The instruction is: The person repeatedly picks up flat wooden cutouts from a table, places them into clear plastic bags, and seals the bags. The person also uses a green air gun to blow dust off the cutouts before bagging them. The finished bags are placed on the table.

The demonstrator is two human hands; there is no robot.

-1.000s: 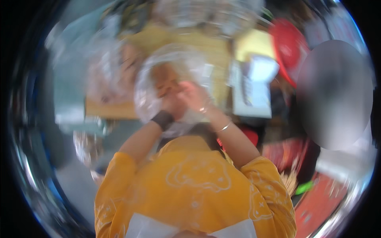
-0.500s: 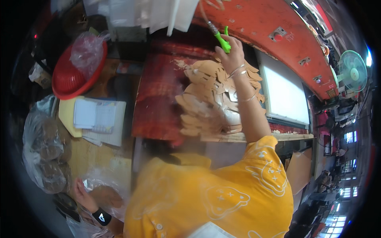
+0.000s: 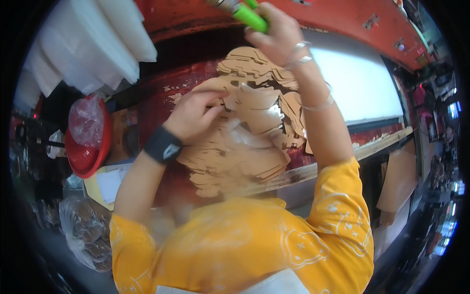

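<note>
My right hand (image 3: pixel 279 36) is closed around a green air blow gun (image 3: pixel 249 18) with a metal fitting, held above the far edge of a heap. That heap is of flat tan cut pieces (image 3: pixel 210 159), stacked in loose layers on a dark red board (image 3: pixel 166 105). My left hand (image 3: pixel 193 115), with a black wristband, is over the heap's left side. Its fingers are bent, the thumb apart from them, and nothing shows between. Whether its fingertips touch the pieces I cannot tell. Smooth, glossy pieces (image 3: pixel 259 110) lie in the middle of the heap, right of my left hand.
White sheets (image 3: pixel 93 41) hang at the upper left. Below them is a red basket (image 3: pixel 88 159) with a clear plastic bag (image 3: pixel 87 120). A bright white panel (image 3: pixel 364 85) stands right of the heap, under a red machine beam (image 3: pixel 338 17). A bagged bundle (image 3: pixel 88 232) lies lower left.
My left hand has come up from the lower-left table to the heap. My right hand still holds the air blow gun. The whole view has turned and shifted.
</note>
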